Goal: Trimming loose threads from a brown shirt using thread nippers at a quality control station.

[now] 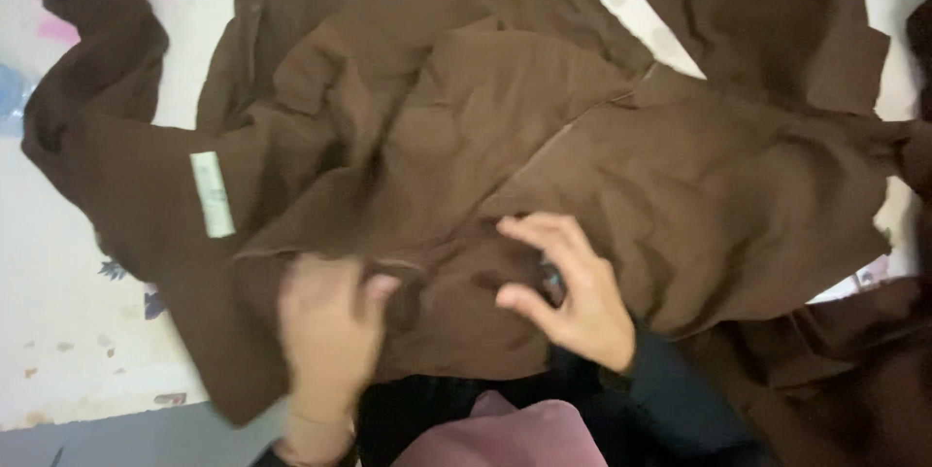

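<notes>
- The fingers [544,234] of the right hand [573,297] are bent, with the thumb low and the other fingers above it. They are closed around something small and dark with a bit of blue on it. It is too small and too hidden to tell what it is.
- The fingers [374,290] of the left hand [325,341] are curled down into a fold of the brown cloth [582,156] and hold it. This hand looks blurry.
- Both hands are low in the picture, near the person. The left hand is near the bottom edge of the cloth. The right hand is just beside it, a little higher.
- The brown cloth is big and full of wrinkles. It lies spread out over the worktop [58,350] and covers most of it, from the left side to the right side.
- A long seam runs across the cloth, from the middle up to the right.
- A small pale label [212,193] sits on the left part of the cloth. It stands almost straight up and down.
- A loose flap of the same brown cloth lies at the top right.
- The worktop is white, with little spots of pink and blue colour on it.
- The right arm has a dark sleeve [670,389].
- A dull pink thing [505,433] shows at the very bottom, between the two arms.
</notes>
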